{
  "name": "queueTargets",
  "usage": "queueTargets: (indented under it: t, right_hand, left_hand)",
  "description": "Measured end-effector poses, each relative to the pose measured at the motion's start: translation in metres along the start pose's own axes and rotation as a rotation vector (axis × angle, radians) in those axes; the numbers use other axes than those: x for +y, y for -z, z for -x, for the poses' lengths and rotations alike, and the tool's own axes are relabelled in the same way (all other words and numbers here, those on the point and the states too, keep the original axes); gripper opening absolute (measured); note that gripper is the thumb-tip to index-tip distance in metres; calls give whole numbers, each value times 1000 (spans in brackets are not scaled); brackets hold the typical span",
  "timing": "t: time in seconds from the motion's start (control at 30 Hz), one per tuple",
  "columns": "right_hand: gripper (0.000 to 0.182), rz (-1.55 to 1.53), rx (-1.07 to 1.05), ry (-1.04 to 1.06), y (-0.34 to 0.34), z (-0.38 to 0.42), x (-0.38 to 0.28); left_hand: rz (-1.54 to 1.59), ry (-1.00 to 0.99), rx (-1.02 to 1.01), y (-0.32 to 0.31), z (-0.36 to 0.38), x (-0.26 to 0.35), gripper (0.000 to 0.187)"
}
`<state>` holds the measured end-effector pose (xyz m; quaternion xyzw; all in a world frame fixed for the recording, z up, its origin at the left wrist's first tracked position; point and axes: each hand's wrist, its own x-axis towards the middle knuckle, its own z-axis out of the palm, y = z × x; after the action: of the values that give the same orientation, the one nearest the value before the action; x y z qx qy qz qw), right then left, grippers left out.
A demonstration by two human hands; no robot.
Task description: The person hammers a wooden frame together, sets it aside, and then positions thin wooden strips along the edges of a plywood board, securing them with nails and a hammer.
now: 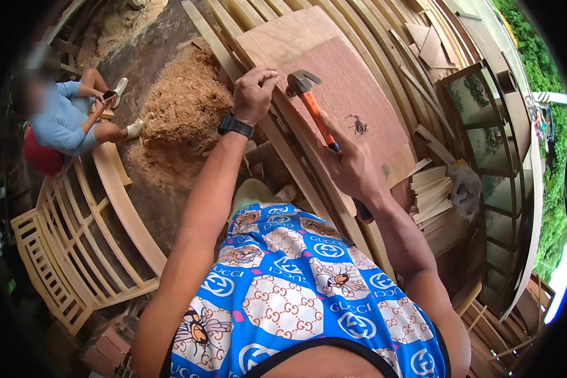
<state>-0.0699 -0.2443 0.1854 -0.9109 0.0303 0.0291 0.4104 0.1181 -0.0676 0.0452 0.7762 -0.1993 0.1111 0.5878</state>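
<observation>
My right hand (354, 165) is wrapped round the orange and black handle of a claw hammer (314, 112). The hammer's dark metal head lies over the near edge of the reddish plywood sheet (334, 75), just right of my left hand (254, 94). That left hand is closed, fingers curled and pinched together above the long wooden boards; whatever they hold, if anything, is too small to make out. A small heap of nails (359, 125) rests on the plywood, beyond my right hand.
Sawdust (186, 97) is piled on the floor to the left. A person in a blue shirt (63, 120) sits there, holding a phone. Near them stands a slatted wooden frame (94, 220). On the right are a framed glass panel (488, 148), wood offcuts (429, 192) and a grey plastic bag (464, 189).
</observation>
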Motion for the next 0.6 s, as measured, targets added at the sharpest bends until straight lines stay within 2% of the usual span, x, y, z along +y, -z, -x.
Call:
queueTargets:
  t: [0.03,0.1,0.13,0.27,0.3,0.33,0.4,0.6]
  right_hand:
    - [62,-8,-32,-79,-3,4,3]
    - [61,-3,-23,-75,-8,8,9]
    - [61,-3,-9,-75,-9,8,11]
    - [59,7,24,17,-7,5,11]
    - [59,3,-5,-48,-5,5,8]
    - [58,-1,-32,-114,-4,5,6]
    - [58,36,-30,-89,-4,6,5]
    - [59,30,3,-63,-2,23,4]
  left_hand:
    - [1,3,9,1,1,0,9]
    - [59,153,-21,0,1,-2,20]
    - [61,153,-10,-1,2,-4,20]
    - [-251,46,194,-12,14,-5,44]
    - [-384,19,270,-14,18,-3,54]
    - [-384,22,275,-10,17,9,54]
    - [-44,498,40,-3,13,28,56]
    - [-3,478,35,-4,19,43,52]
